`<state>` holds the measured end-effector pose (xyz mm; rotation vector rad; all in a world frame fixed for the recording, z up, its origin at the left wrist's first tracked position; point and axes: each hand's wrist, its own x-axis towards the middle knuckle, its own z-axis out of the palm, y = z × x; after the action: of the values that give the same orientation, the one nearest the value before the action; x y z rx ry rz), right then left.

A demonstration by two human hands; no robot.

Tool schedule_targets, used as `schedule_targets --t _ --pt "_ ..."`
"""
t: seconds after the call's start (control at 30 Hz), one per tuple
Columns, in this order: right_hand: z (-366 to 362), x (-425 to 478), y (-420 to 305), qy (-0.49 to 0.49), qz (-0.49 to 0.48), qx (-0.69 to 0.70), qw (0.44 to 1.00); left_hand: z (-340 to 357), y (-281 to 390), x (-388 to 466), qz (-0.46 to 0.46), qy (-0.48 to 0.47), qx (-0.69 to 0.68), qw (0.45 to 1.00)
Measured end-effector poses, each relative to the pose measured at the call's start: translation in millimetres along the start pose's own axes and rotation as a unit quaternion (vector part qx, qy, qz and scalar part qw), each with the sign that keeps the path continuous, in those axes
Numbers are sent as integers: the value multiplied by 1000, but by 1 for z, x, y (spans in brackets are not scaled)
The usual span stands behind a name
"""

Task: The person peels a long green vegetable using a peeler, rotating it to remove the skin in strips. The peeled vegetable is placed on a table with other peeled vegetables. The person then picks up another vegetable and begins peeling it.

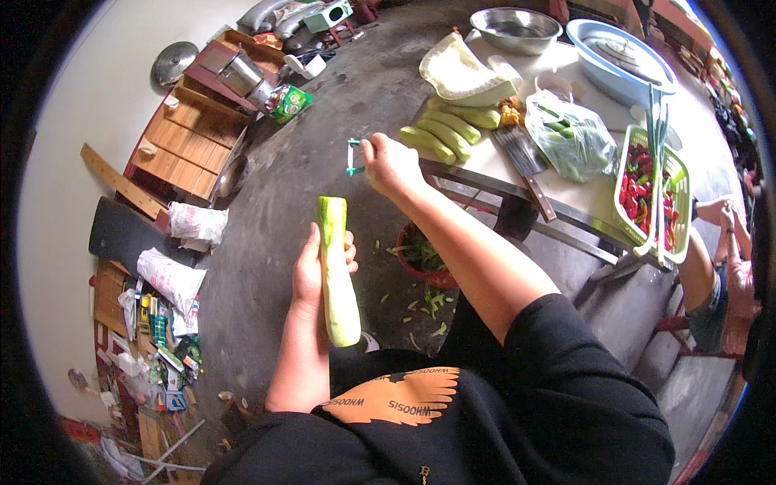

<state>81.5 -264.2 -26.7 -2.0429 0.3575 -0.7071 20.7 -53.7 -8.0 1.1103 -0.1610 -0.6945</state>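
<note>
My left hand (310, 267) is wrapped around a long pale green gourd (341, 291), held upright in the picture, mostly peeled with greener skin at its far end. Beyond that end, my right hand (388, 163) grips a green peeler (351, 157), whose blade is apart from the gourd. Below the table edge, a red basin (445, 279) holds green peelings, and more peelings (434, 303) lie on the floor. Several light green gourds (448, 130) rest on the table's near corner, beside a cleaver (526, 163) with a wooden handle.
On the table (561, 191) stand a steel bowl (515, 27), a blue basin (618, 57), a plastic bag of green vegetables (570, 133) and a green basket (684, 200) with red peppers and scallions. Another person (727, 267) sits at right. Wooden furniture (182, 145) and bags line the left wall.
</note>
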Motion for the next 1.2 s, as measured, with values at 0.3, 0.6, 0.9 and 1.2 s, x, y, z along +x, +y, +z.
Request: schedule_targets --t 0.3,0.6,0.9,1.2 --pt "2 -10 -8 -30 -15 35 999 -24 33 -16 12 30 -46 998" --pt "-27 -37 -42 -29 -362 42 931 -42 41 -17 -9 83 25 996" --pt "-18 -78 -69 -111 -509 28 853 -10 26 -22 28 172 -6 985" --pt "-13 -36 -48 -5 -424 -49 904 -41 39 -14 -31 92 149 984"
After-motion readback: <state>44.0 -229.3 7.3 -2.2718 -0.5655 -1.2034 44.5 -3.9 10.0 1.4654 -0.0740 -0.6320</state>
